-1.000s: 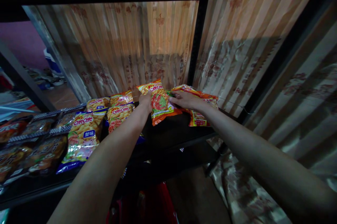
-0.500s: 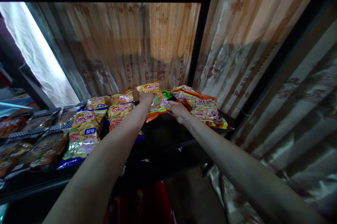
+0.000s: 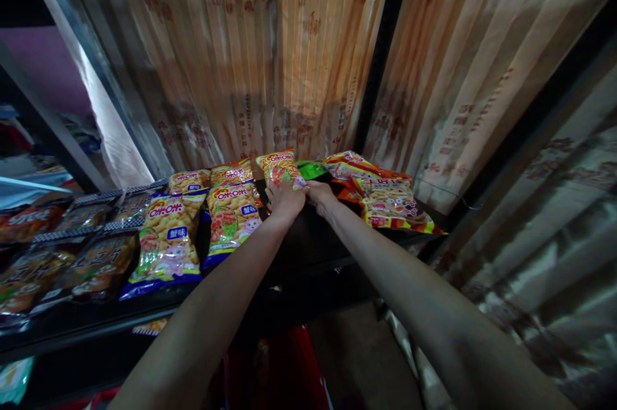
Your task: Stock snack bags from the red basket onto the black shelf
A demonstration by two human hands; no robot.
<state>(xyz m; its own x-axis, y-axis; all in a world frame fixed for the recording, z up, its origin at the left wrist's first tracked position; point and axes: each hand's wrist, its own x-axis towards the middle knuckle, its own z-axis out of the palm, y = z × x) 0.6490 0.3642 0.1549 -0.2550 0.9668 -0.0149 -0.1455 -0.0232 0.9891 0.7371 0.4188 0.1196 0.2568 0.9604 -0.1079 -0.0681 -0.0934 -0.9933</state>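
Observation:
Both my hands are on an orange and yellow snack bag (image 3: 279, 164) at the back of the black shelf (image 3: 308, 243). My left hand (image 3: 287, 200) covers the bag's lower front, its fingers curled against the bag. At the lower right corner, my right hand (image 3: 320, 196) pinches the bag's edge. To the left lies a blue-edged snack bag (image 3: 231, 217), with another orange snack bag (image 3: 232, 172) behind it. A green packet (image 3: 311, 169) shows just behind my right hand.
Red and yellow bags (image 3: 388, 200) lie at the shelf's right end, near a dark post (image 3: 378, 69). Brown snack packs (image 3: 103, 262) fill the left. Corrugated sheeting (image 3: 216, 76) stands behind. Below is a red container (image 3: 308, 358).
My left hand has moved from the bag's upper left down to its lower front. My right hand stays at the lower right corner. The view has shifted slightly.

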